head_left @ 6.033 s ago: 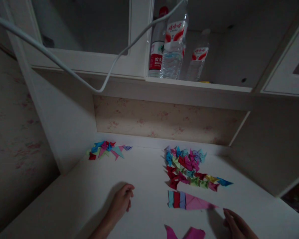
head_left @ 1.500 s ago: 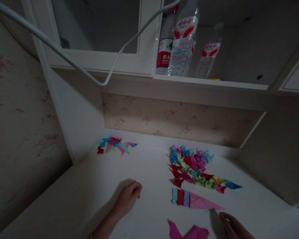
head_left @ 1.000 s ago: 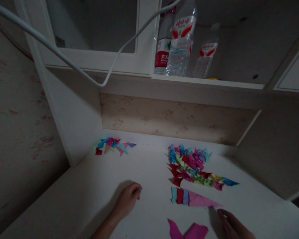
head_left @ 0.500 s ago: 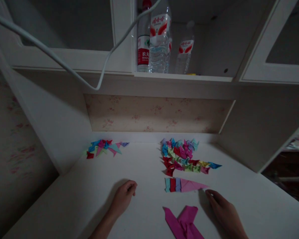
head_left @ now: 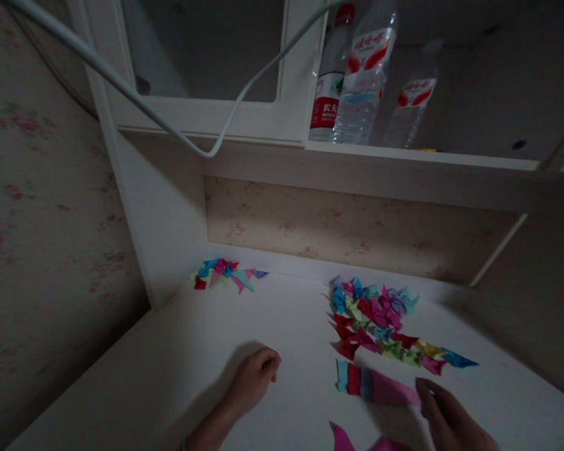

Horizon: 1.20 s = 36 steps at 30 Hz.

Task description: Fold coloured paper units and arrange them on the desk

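My left hand [head_left: 254,379] rests on the white tabletop with its fingers curled in, and nothing shows in them. Thumb and fingers of my right hand [head_left: 454,416] are pinched at the right end of a pink folded paper [head_left: 392,387], which casts a shadow below its edge. Left of that paper lie folded strips in purple [head_left: 366,384], red [head_left: 353,379] and light blue [head_left: 342,376], side by side. At the bottom edge, a magenta folded paper [head_left: 342,438] is partly cut off by the frame.
Several small colourful folded papers [head_left: 371,313] lie in rows at the back right. A smaller pile [head_left: 220,272] sits in the back left corner. Overhead, a cabinet shelf [head_left: 404,156] holds plastic bottles [head_left: 360,94], and a white cable [head_left: 169,128] hangs across the view.
The view has turned to the left, so the table's things appear further right. My right hand has come onto the pink paper's pointed end. My left hand stays curled on the table.
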Each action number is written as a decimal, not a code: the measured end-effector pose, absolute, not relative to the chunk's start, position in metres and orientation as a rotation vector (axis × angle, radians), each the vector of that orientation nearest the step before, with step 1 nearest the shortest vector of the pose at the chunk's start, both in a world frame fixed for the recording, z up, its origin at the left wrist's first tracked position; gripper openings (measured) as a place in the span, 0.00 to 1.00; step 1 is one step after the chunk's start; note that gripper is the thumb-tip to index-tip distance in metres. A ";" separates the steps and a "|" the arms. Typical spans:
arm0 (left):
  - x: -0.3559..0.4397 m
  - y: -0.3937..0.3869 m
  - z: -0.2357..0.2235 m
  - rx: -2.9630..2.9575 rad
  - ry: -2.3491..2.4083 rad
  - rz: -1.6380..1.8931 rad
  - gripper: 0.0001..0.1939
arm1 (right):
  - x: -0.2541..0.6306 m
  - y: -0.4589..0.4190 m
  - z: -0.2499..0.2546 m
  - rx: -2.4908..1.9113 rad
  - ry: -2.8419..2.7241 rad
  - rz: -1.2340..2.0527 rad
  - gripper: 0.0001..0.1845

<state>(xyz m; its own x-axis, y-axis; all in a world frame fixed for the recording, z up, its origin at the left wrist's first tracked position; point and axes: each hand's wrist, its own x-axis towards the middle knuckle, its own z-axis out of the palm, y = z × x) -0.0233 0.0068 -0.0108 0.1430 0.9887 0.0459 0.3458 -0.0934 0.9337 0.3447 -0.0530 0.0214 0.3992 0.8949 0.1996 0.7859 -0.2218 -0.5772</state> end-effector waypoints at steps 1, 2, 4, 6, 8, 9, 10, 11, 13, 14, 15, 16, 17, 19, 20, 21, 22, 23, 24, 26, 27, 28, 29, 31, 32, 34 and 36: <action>-0.024 0.008 -0.011 1.565 1.318 0.974 0.14 | 0.324 -0.039 0.035 -1.950 -1.514 0.297 0.22; -0.024 0.009 -0.012 1.539 1.312 0.979 0.13 | 0.302 -0.023 0.049 -1.829 -1.609 0.359 0.22; -0.025 0.011 -0.011 1.483 1.306 0.980 0.12 | 0.254 0.013 0.073 -1.639 -1.764 0.497 0.22; -0.027 0.013 -0.009 1.454 1.308 0.987 0.12 | 0.206 0.051 0.086 -1.538 -1.823 0.545 0.22; -0.028 0.014 -0.007 1.453 1.311 0.998 0.12 | 0.159 0.088 0.083 -1.459 -1.995 0.539 0.21; -0.029 0.014 -0.006 1.451 1.314 1.001 0.12 | 0.137 0.105 0.078 -1.429 -2.060 0.565 0.19; -0.029 0.014 -0.006 1.447 1.317 0.997 0.13 | 0.115 0.120 0.070 -1.410 -2.104 0.579 0.17; -0.029 0.014 -0.006 1.441 1.318 0.988 0.13 | 0.094 0.134 0.063 -1.396 -2.151 0.585 0.16; -0.030 0.016 -0.009 1.429 1.327 0.963 0.14 | 0.058 0.157 0.049 -1.381 -2.252 0.582 0.11; -0.030 0.017 -0.011 1.430 1.336 0.960 0.14 | 0.042 0.165 0.044 -1.379 -2.296 0.568 0.10; -0.030 0.019 -0.013 1.433 1.346 0.961 0.13 | 0.029 0.173 0.039 -1.384 -2.335 0.553 0.10; -0.031 0.020 -0.015 1.434 1.355 0.966 0.12 | 0.019 0.179 0.036 -1.398 -2.366 0.535 0.11; -0.031 0.022 -0.016 1.432 1.358 0.970 0.12 | 0.010 0.185 0.034 -1.419 -2.388 0.514 0.13; -0.031 0.024 -0.017 1.407 1.351 0.955 0.11 | 0.000 0.193 0.029 -1.467 -2.413 0.476 0.13; -0.031 0.025 -0.016 1.386 1.346 0.939 0.11 | -0.003 0.196 0.027 -1.486 -2.419 0.458 0.13; -0.031 0.025 -0.014 1.367 1.339 0.924 0.12 | -0.005 0.198 0.025 -1.498 -2.423 0.444 0.12; -0.031 0.025 -0.013 1.356 1.333 0.918 0.12 | -0.006 0.199 0.022 -1.504 -2.424 0.434 0.11; -0.031 0.024 -0.011 1.358 1.327 0.917 0.12 | -0.005 0.199 0.020 -1.506 -2.420 0.427 0.12; -0.031 0.024 -0.009 1.370 1.321 0.924 0.12 | -0.004 0.198 0.018 -1.507 -2.410 0.424 0.12; -0.031 0.022 -0.007 1.404 1.311 0.952 0.10 | 0.000 0.193 0.014 -1.504 -2.372 0.433 0.12; -0.031 0.022 -0.007 1.414 1.313 0.966 0.10 | 0.004 0.189 0.013 -1.501 -2.344 0.443 0.13; -0.031 0.021 -0.007 1.415 1.318 0.977 0.09 | 0.009 0.185 0.012 -1.500 -2.309 0.455 0.13; -0.031 0.021 -0.007 1.409 1.317 0.979 0.10 | 0.015 0.181 0.011 -1.500 -2.269 0.469 0.14; -0.031 0.020 -0.006 1.383 1.309 0.963 0.12 | 0.030 0.174 0.011 -1.502 -2.181 0.503 0.16; -0.031 0.020 -0.006 1.373 1.304 0.957 0.13 | 0.039 0.169 0.011 -1.501 -2.137 0.522 0.17; -0.031 0.019 -0.005 1.380 1.290 0.963 0.14 | 0.058 0.160 0.014 -1.490 -2.047 0.572 0.18; -0.032 0.018 -0.007 1.406 1.278 0.999 0.14 | 0.079 0.147 0.017 -1.465 -1.955 0.631 0.18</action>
